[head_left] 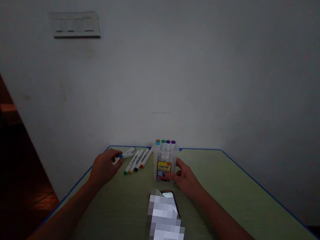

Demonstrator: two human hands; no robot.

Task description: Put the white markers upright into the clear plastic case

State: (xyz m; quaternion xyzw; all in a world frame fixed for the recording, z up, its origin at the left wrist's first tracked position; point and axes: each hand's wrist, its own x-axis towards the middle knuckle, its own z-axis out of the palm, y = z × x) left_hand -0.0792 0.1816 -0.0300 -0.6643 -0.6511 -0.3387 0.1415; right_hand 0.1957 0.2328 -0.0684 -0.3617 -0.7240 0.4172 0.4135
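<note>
At the table's back left, my left hand (107,164) is closed in a pinch on a white marker (127,154) with a blue tip end. Several more white markers (136,162), with green, yellow, black and red-orange ends, lie side by side just right of it. A clear plastic marker box (164,163) stands upright near the wall, a yellow label on its front. Markers with blue, brown, green and purple ends poke out of its top. My right hand (185,178) grips the box's right side, thumb across the front.
The green table (235,195) with blue edging meets a pale wall (166,77) at the back. Nearer me lies a phone (169,201), largely covered by a pixelated patch. A switch panel (75,24) is on the wall. Dark floor shows at left.
</note>
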